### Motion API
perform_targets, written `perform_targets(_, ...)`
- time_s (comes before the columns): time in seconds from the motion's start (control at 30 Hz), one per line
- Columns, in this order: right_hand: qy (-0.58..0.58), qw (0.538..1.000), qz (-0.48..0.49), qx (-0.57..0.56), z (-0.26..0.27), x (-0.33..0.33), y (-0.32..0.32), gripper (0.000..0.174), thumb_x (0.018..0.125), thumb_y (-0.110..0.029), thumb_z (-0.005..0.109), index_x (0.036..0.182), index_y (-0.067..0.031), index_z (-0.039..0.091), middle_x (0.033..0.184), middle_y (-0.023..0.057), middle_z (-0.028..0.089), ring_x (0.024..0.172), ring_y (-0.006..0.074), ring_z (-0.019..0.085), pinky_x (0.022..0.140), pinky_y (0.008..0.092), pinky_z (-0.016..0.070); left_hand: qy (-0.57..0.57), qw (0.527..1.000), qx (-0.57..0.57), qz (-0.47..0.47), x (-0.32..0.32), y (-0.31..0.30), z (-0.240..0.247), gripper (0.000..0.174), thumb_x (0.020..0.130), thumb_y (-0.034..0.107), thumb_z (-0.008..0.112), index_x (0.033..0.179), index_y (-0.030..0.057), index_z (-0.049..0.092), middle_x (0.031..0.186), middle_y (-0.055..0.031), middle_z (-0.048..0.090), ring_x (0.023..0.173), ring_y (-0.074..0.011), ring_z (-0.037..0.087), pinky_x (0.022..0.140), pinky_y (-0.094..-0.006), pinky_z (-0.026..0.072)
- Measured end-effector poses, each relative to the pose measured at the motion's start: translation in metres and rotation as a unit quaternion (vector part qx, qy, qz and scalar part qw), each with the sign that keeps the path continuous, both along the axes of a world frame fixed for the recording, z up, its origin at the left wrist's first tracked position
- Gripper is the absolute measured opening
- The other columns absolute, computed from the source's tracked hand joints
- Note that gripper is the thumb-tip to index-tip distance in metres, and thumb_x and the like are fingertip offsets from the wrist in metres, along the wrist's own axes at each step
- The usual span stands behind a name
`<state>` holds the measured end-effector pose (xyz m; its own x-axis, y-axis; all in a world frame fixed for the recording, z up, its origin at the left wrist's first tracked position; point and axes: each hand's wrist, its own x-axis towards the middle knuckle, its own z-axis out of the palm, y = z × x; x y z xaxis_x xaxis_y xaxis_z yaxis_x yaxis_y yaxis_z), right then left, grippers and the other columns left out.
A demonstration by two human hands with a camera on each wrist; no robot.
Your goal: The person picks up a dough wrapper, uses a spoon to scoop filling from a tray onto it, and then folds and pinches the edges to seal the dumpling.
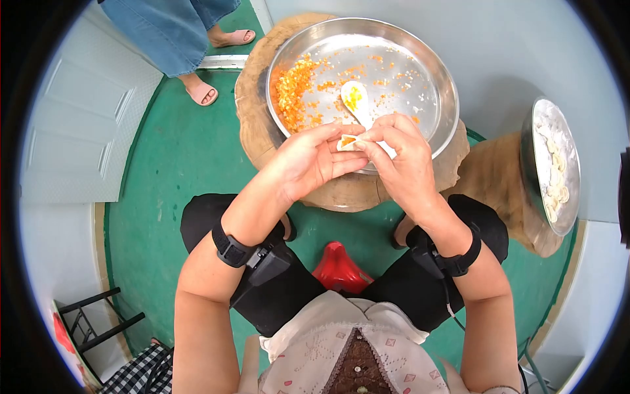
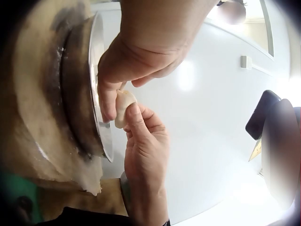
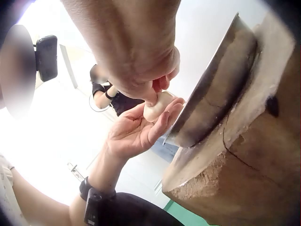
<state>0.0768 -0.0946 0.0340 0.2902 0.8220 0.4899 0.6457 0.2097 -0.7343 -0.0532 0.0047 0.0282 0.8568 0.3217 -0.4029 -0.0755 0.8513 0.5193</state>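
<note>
A small dumpling (image 1: 348, 142) with orange filling showing at its open end sits between both hands over the near rim of the metal basin (image 1: 448, 85). My left hand (image 1: 314, 157) holds it from below, palm up, with the thumb along its far side and the lower fingers stretched out. From the right, my right hand (image 1: 403, 154) pinches the wrapper edge between thumb and fingers. The pale dough (image 2: 123, 109) is under the right thumb in the left wrist view. In the basin lies a white spoon (image 1: 355, 98), its handle partly hidden by the right hand.
Chopped orange and pale filling (image 1: 293, 92) is heaped at the basin's left. The basin stands on a wooden stump table (image 1: 252, 98). At right, a metal bowl (image 1: 569, 141) of pale dumplings rests on another stump (image 1: 492, 174). Someone in pink sandals (image 1: 202, 94) stands at upper left.
</note>
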Motion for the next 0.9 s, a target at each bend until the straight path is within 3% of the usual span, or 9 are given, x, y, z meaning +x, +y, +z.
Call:
perform_targets(0.2, 0.001, 1.000, -0.021, 0.007, -0.002, -0.002, 0.001, 0.006, 0.068, -0.002, 0.061, 0.073, -0.0020, 0.058, 0.073, 0.0086, 0.051, 0.070, 0.0246, 0.050, 0.064, 0.0336, 0.0407, -0.056, 0.993, -0.101, 0.029, 0.002, 0.000, -0.005, 0.032, 0.085, 0.013, 0.041, 0.109, -0.0078, 0.044, 0.101, -0.0205, 0.053, 0.090, -0.0293, 0.056, 0.086, -0.0390, 0.0448)
perform_targets(0.5, -0.013, 0.999, -0.023, 0.021, 0.000, 0.003, 0.002, 0.007, 0.071, -0.003, 0.060, 0.077, -0.0014, 0.056, 0.080, 0.0115, 0.056, 0.076, 0.0272, 0.053, 0.068, 0.0346, 0.0430, -0.055, 0.998, 0.010, 0.018, -0.002, -0.004, 0.004, 0.031, 0.085, 0.006, 0.043, 0.112, -0.0082, 0.044, 0.105, -0.0208, 0.053, 0.095, -0.0276, 0.056, 0.084, -0.0359, 0.0469)
perform_targets(0.7, 0.080, 0.997, 0.006, 0.003, -0.001, 0.000, 0.002, 0.009, 0.071, -0.001, 0.060, 0.078, -0.0003, 0.056, 0.078, 0.0117, 0.057, 0.074, 0.0266, 0.055, 0.067, 0.0328, 0.0445, -0.043, 0.998, 0.029, 0.021, 0.000, -0.005, 0.003, 0.030, 0.084, 0.005, 0.046, 0.111, -0.0085, 0.045, 0.106, -0.0193, 0.053, 0.096, -0.0253, 0.056, 0.084, -0.0329, 0.0473)
perform_targets(0.9, 0.038, 0.999, 0.009, 0.020, 0.004, 0.000, 0.001, 0.009, 0.070, 0.000, 0.061, 0.078, 0.0000, 0.057, 0.077, 0.0111, 0.057, 0.073, 0.0263, 0.055, 0.066, 0.0327, 0.0440, -0.030, 0.998, 0.060, 0.010, 0.000, -0.006, 0.002, 0.030, 0.084, 0.004, 0.045, 0.112, -0.0084, 0.045, 0.107, -0.0178, 0.053, 0.097, -0.0238, 0.055, 0.085, -0.0325, 0.0468)
